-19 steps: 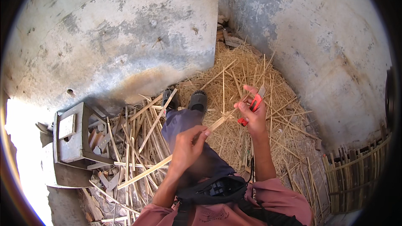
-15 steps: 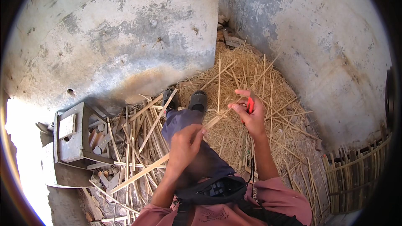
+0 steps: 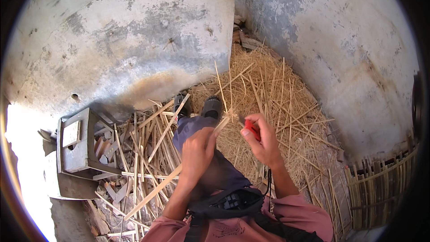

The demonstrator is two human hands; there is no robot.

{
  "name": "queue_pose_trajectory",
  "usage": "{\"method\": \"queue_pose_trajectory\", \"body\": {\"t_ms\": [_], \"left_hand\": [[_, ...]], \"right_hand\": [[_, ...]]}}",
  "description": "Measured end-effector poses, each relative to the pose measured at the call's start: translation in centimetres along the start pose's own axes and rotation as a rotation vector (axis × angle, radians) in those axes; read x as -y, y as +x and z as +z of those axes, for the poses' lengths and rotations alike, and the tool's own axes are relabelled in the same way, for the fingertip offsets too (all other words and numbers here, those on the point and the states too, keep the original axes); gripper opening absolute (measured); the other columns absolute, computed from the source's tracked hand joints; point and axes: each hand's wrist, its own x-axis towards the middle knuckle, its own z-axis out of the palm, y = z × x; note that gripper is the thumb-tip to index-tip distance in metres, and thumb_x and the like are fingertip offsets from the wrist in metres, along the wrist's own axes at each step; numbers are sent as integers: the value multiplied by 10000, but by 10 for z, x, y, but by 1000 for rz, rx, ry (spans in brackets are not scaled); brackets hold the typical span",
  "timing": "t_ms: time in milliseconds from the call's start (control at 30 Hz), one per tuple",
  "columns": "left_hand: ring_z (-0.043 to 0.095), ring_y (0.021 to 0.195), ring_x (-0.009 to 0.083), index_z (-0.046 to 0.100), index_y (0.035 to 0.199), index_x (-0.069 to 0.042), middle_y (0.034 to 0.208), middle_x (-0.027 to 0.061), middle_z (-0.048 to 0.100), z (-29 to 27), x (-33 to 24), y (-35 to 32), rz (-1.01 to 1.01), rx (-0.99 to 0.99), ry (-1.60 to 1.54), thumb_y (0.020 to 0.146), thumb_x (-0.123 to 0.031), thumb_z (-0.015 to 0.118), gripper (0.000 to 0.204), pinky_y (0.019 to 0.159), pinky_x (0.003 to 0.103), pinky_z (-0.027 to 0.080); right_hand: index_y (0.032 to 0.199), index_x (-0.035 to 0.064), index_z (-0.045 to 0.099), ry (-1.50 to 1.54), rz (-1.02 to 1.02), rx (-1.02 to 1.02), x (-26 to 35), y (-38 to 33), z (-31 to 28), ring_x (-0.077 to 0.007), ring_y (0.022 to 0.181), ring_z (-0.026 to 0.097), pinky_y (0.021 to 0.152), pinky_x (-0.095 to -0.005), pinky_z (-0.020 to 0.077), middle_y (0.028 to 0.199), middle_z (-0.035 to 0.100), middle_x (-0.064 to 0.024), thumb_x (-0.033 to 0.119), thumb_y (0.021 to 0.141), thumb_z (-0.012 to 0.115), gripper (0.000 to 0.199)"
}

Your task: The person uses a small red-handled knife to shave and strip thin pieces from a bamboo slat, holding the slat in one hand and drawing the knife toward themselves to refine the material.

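Gripping strip (image 3: 154, 192) w/ L hand (image 3: 197, 152), knife (image 3: 252, 131) w/ R hand (image 3: 266, 144), nr shavings pile (image 3: 268, 83), box (image 3: 77, 163).

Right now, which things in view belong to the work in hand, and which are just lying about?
In use:
pale strip, held in the left grip
red-handled knife, held in the right grip

Apparently lying about:
loose strips
heap of straw-like shavings
grey box
slatted panel
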Motion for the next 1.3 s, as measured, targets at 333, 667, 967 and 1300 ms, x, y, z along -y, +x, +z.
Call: {"method": "queue_pose_trajectory", "body": {"t_ms": [333, 667, 967, 1300], "left_hand": [[691, 824, 503, 722, 1097, -5, 838, 272, 701, -5, -5, 2, -104, 57, -49, 1084, -175, 635, 191, 707, 522, 526], [451, 564, 175, 749, 1144, 7, 628, 126, 491, -7, -9, 0, -124, 115, -170, 1147, -197, 574, 269, 564, 381, 384], [478, 545, 214, 754, 1123, 15, 614, 134, 492, -8, -8, 0, -108, 157, -256, 1145, -159, 547, 272, 565, 393, 398], [445, 571, 147, 766, 1118, 10, 623, 80, 466, -5, -3, -3, -95, 154, -319, 1151, -179, 545, 293, 560, 361, 384]], "right_hand": [[1181, -9, 708, -113, -116, -24, 22, -8, 27, -340, 864, 748, 763, -401, 582, 1000, 734, -173, 280, 1038, 742, 324], [1178, -33, 719, -153, -95, -38, -13, 5, 31, -313, 786, 740, 695, -393, 565, 968, 742, -179, 261, 1064, 704, 315], [1179, -51, 733, -154, -167, -20, -15, 7, 23, -308, 775, 736, 694, -393, 566, 969, 751, -179, 256, 1062, 709, 329], [1173, -32, 755, -219, -165, -33, 1, 9, 20, -333, 770, 741, 685, -405, 561, 949, 755, -174, 304, 1079, 680, 357]]}}
